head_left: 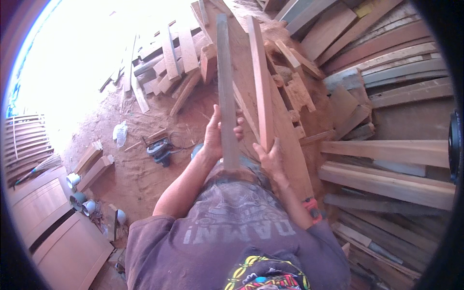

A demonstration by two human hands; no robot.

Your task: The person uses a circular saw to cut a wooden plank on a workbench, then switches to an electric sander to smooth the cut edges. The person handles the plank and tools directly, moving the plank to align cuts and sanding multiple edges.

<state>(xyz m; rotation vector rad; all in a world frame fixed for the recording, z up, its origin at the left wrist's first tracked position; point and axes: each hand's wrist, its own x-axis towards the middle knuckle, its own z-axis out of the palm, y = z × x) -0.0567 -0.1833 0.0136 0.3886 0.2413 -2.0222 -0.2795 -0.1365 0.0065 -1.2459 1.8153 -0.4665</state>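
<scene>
My left hand point(216, 131) is wrapped round a greyish wooden batten point(225, 82), which points away from me with its near end close to my shirt. The thumb lies on its left side and the fingertips show on its right. My right hand point(271, 158) grips the near end of a second, lighter reddish-brown batten point(261, 82), to the right of the first. The two battens are apart, both angled away from me. Beneath them runs a long wooden plank point(285, 130) dusted with sawdust.
Scrap wood point(179, 48) lies piled beyond my left hand. A power tool point(160, 151) sits on the sawdust-covered floor at left, near a clear plastic bag point(120, 134). Stacked boards point(386, 150) line the right side. Panelled wooden doors point(70, 249) lie at the lower left.
</scene>
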